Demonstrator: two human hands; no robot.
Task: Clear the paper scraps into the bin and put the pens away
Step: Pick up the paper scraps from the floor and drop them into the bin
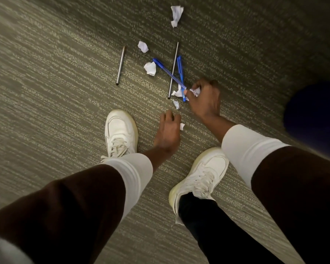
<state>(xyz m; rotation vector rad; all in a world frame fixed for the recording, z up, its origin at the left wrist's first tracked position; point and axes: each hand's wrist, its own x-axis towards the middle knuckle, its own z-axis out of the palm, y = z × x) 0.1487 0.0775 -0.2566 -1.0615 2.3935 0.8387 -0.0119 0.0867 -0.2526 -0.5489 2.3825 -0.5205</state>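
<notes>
On the carpet lie several crumpled white paper scraps and several pens. My right hand [204,100] is shut on a paper scrap [196,91], right beside the lower tips of two crossed blue pens [169,73] [180,73]. A thin dark pen [173,70] lies among them, and a silver pen [120,65] lies apart to the left. My left hand [168,132] hovers low with curled fingers beside a small scrap [182,126]. More scraps lie at the top [176,16], the middle [143,46] and beside the blue pens [150,68].
My two white sneakers [120,132] [200,178] stand on the striped grey-green carpet [55,92], just below the scattered items. A dark blue rounded object [316,115] sits at the right edge. A tiny scrap [176,104] lies between my hands.
</notes>
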